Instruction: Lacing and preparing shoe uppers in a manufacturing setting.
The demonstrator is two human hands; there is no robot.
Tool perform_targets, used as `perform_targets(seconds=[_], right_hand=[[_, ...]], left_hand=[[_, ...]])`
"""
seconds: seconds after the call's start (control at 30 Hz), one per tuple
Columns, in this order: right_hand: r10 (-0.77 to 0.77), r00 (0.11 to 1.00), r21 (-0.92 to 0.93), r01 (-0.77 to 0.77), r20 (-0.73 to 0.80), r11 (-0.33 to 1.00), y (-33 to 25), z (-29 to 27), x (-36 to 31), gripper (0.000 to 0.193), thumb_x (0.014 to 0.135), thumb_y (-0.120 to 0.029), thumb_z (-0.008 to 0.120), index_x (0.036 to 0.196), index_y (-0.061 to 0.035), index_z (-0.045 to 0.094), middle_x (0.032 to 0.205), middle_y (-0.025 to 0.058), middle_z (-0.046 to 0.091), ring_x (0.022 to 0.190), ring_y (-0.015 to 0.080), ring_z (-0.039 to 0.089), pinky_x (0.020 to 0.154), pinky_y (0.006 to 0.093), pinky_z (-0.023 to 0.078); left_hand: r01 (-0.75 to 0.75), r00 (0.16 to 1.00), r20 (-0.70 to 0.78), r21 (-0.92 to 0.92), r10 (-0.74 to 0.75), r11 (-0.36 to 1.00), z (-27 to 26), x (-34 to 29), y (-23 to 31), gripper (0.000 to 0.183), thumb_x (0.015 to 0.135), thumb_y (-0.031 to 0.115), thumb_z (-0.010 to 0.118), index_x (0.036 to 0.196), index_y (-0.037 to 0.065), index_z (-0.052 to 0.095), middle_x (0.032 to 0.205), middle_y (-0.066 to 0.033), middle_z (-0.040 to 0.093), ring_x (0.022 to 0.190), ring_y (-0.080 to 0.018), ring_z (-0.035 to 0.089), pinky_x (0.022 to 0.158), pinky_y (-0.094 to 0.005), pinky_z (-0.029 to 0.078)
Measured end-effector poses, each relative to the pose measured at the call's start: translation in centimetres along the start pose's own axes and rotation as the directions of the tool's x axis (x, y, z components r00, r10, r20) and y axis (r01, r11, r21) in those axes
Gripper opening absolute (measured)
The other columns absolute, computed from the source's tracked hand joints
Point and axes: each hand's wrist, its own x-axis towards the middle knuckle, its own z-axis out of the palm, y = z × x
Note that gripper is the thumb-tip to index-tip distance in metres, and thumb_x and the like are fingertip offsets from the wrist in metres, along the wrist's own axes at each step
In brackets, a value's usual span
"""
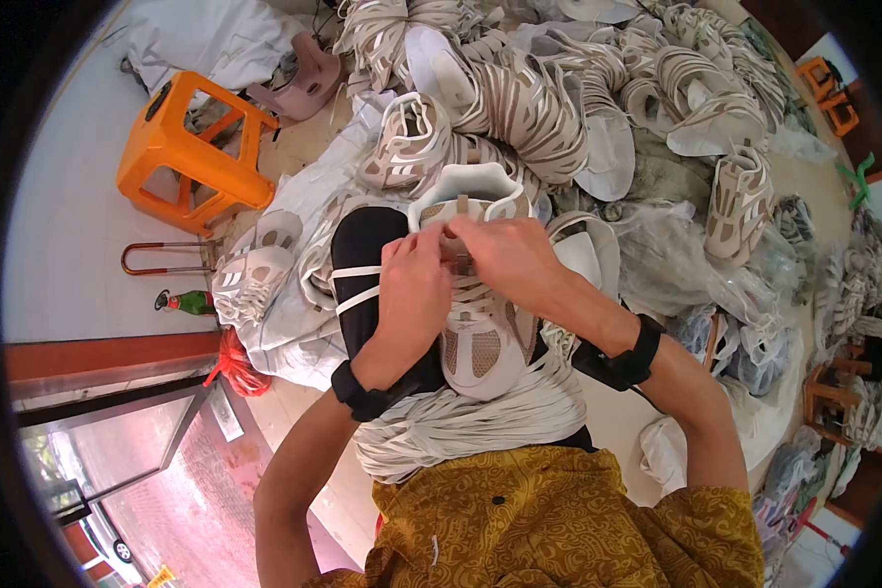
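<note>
A beige and white sneaker [483, 343] rests between my legs, its toe toward me and its padded collar away. Both my hands meet over its upper lacing, just below the tongue. Pinched fingers of my left hand [416, 289] press close to the eyelets, and pale shoelace strands [357, 272] run from beside it across my black-clothed leg [355, 235]. Closed at the same spot is my right hand [510, 257]; its fingertips hide what they grip. On my lap lies a thick bundle of off-white shoelaces [475, 431].
Stacked shoe uppers [529, 118] pile up beyond the sneaker, with a laced sneaker [412, 137] among them. Another sneaker [740, 206] lies at far right near clear plastic bags [676, 260]. An orange stool [181, 157] stands at left, above a red plastic bag [237, 363].
</note>
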Motion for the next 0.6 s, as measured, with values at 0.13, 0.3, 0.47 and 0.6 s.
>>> perform_targets(seconds=[0.13, 0.3, 0.47, 0.6], right_hand=[[-0.07, 0.986, -0.098, 0.086, 0.154, 0.992, -0.3, -0.1, 0.9, 0.024, 0.074, -0.013, 0.052, 0.095, -0.0042, 0.047, 0.068, 0.0101, 0.061, 0.061, 0.0258, 0.06, 0.047, 0.0358, 0.044], [-0.184, 0.963, -0.165, 0.218, 0.199, 0.962, 0.0, 0.6, 2.1, 0.022, 0.073, -0.013, 0.052, 0.092, -0.002, 0.047, 0.065, 0.011, 0.06, 0.054, 0.0269, 0.059, 0.043, 0.0365, 0.044], [-0.272, 0.938, -0.257, 0.322, 0.214, 0.911, -0.3, -0.7, 2.1, 0.019, 0.072, -0.014, 0.052, 0.083, 0.001, 0.05, 0.056, 0.0124, 0.058, 0.05, 0.0256, 0.059, 0.044, 0.0354, 0.046], [-0.267, 0.929, -0.286, 0.337, 0.257, 0.897, -0.7, -2.6, 2.3, 0.017, 0.069, -0.01, 0.053, 0.082, 0.0005, 0.051, 0.058, 0.0129, 0.058, 0.051, 0.026, 0.06, 0.044, 0.0364, 0.045]], left_hand=[[0.034, 0.998, 0.051, -0.021, -0.033, 0.999, -1.0, -0.4, -0.2, 0.041, 0.068, -0.004, 0.049, 0.109, -0.001, 0.042, 0.08, -0.0121, 0.058, 0.081, -0.0272, 0.054, 0.078, -0.0372, 0.037], [0.155, 0.981, 0.147, -0.169, -0.13, 0.973, -1.1, -0.2, -1.1, 0.045, 0.07, -0.006, 0.047, 0.113, -0.001, 0.037, 0.084, -0.0153, 0.057, 0.084, -0.0308, 0.054, 0.078, -0.0389, 0.039], [0.132, 0.987, 0.123, -0.231, -0.105, 0.964, -1.5, -0.1, -0.1, 0.044, 0.072, -0.006, 0.046, 0.114, -0.001, 0.035, 0.085, -0.0174, 0.057, 0.078, -0.0328, 0.055, 0.068, -0.0387, 0.043], [0.202, 0.97, 0.196, -0.31, -0.145, 0.929, -1.9, 0.5, -0.2, 0.038, 0.073, -0.005, 0.045, 0.111, -0.002, 0.037, 0.079, -0.0187, 0.057, 0.069, -0.033, 0.057, 0.061, -0.0391, 0.045]])
